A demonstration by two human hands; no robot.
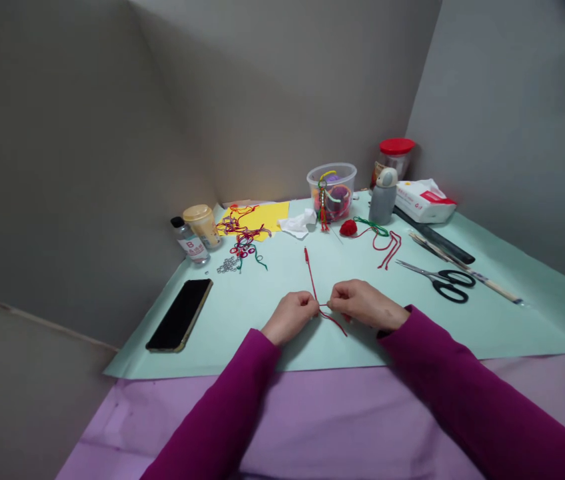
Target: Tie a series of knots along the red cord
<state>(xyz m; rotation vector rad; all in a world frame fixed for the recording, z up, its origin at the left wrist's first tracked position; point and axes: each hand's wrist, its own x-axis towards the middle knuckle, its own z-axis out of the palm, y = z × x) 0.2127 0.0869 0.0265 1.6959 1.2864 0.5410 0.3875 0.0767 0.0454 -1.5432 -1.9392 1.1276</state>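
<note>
Neatly pinched between left hand [290,317] and right hand [364,304]: a thin red cord [311,277], bent at the fingers, one long end straight, one shorter tail trailing.

Green paper [412,287] between right hand [365,304] and scissors [450,283]; smartphone [179,315] beyond left hand [290,317].

Soft, even indoor light fills the scene, moderately bright, with no lamp in view. A faint warm glow sits low on the grey partition wall [197,180] near the corner, while the pale green paper sheet [527,320] takes only soft, diffuse shadows beneath the left hand [290,317] and right hand [365,303]. The black phone [178,315] shows a dull sheen, not hard glare. The top right corner falls almost to black, and the wide lens bends the edges, stretching the magenta sleeve [487,400]. The red cord [318,297] looks fairly sharp, with no motion blur.
</note>
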